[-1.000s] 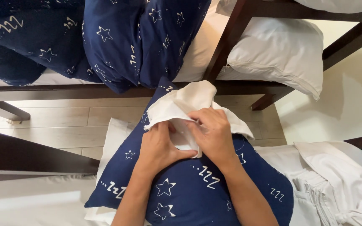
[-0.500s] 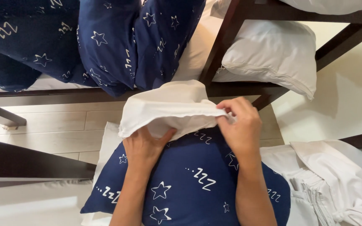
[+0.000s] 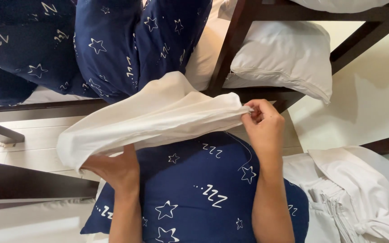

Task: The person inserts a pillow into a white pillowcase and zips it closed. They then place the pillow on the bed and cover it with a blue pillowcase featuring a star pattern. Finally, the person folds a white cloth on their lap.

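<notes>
A dark blue pillow with white stars [image 3: 203, 189] lies in front of me, partly under a white pillowcase [image 3: 154, 117]. My left hand [image 3: 115, 168] reaches inside the pillowcase's open end, its fingers hidden by the cloth. My right hand [image 3: 262, 126] pinches the pillowcase's right corner above the pillow. The white cloth is stretched between both hands, lifted over the pillow's far end.
A dark wooden bed frame [image 3: 230, 58] crosses the view. A blue star-patterned blanket [image 3: 113, 40] and a white pillow [image 3: 284, 58] lie on the far bed. Folded white linen [image 3: 361, 198] sits at the right. Pale floor [image 3: 32, 144] shows at left.
The bunched white pillowcase has been spread wide. My right hand moved right with its corner, and my left hand moved left into its opening.
</notes>
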